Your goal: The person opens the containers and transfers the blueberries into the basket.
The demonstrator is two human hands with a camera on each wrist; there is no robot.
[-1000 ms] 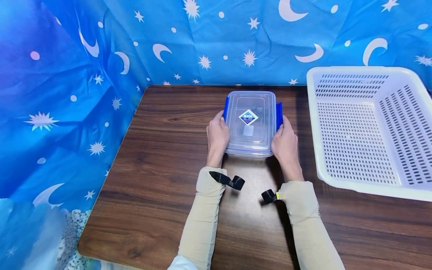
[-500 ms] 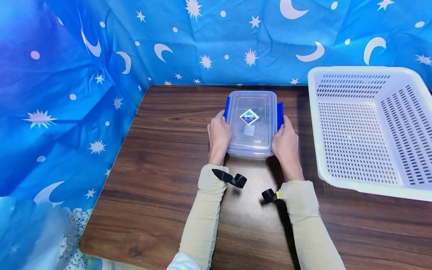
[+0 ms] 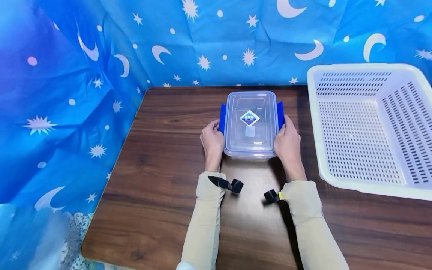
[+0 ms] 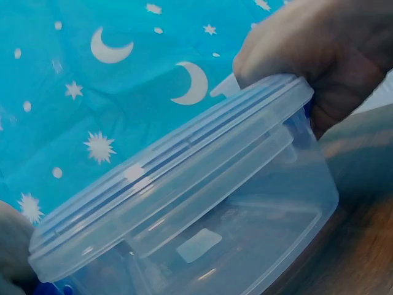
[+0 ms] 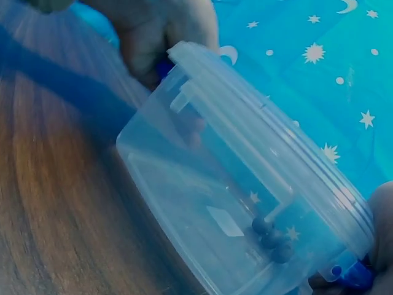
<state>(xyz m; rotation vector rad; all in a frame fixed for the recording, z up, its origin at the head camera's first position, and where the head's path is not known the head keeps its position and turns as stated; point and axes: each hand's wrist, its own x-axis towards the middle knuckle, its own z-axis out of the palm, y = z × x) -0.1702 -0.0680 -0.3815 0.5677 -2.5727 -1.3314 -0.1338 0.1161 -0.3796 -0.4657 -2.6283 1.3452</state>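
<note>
A clear plastic food container (image 3: 249, 144) with a transparent lid and a diamond-shaped label is at the far middle of the wooden table. Blue side latches flank it, and both the left latch (image 3: 222, 114) and right latch (image 3: 281, 114) stick outward. My left hand (image 3: 212, 140) grips the left side, its fingers bent at the latch. On the opposite side my right hand (image 3: 288, 144) holds the right latch and edge, fingertips partly hidden. Through the wall, the right wrist view shows a few small dark round things (image 5: 273, 239) in a cluster.
A white perforated basket (image 3: 357, 138) stands to the right of the container on the wooden table (image 3: 152, 180). Blue cloth (image 3: 189, 41) with moons and stars hangs behind and to the left. Black wrist-worn devices (image 3: 233, 185) sit on both sleeves.
The left latch has swung outward from the container's side. My left hand has shifted slightly left and toward me; the right hand has barely moved, staying on its side.
</note>
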